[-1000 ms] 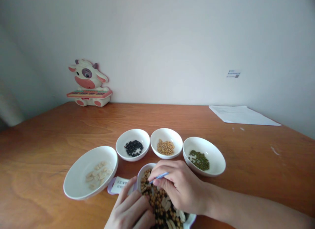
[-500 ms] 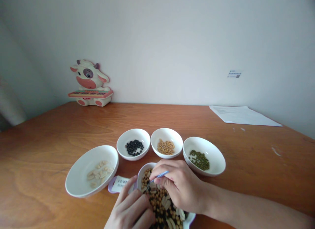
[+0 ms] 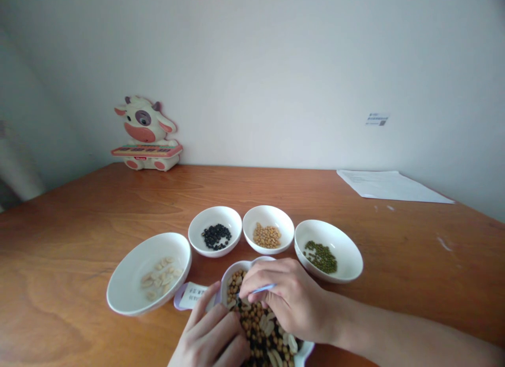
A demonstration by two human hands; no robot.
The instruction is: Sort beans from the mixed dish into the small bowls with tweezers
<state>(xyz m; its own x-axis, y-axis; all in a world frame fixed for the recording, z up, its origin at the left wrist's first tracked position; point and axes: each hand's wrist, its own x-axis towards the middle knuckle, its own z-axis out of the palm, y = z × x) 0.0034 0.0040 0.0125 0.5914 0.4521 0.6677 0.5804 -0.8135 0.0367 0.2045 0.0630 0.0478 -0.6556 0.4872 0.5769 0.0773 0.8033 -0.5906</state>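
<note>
My right hand (image 3: 290, 298) is closed in a pinch on light-blue tweezers (image 3: 263, 288), mostly hidden by its fingers. Their tip is low over a white, lilac-rimmed bowl (image 3: 225, 283) of mixed yellow beans, black beans and peanuts (image 3: 269, 325). At the bowl's left side lies my left hand (image 3: 213, 333), its index finger stretched towards the lilac handle (image 3: 179, 298) and the other fingers curled over the rim. A white label (image 3: 193, 295) is stuck on that handle. The bowl's near part is cut off by the frame, and my right hand covers its right side.
Around the mixed bowl stand white bowls: peanuts (image 3: 160, 280) at left, black beans (image 3: 216, 236) and yellow beans (image 3: 266, 235) behind, green beans (image 3: 321, 256) at right. A cow toy keyboard (image 3: 147, 135) and paper sheets (image 3: 390, 185) lie farther back by the wall (image 3: 268, 83).
The tweezers lie slightly lower and flatter, and my right fingers have curled down a little more over the beans. My left hand stays almost in place. The view has shifted slightly.
</note>
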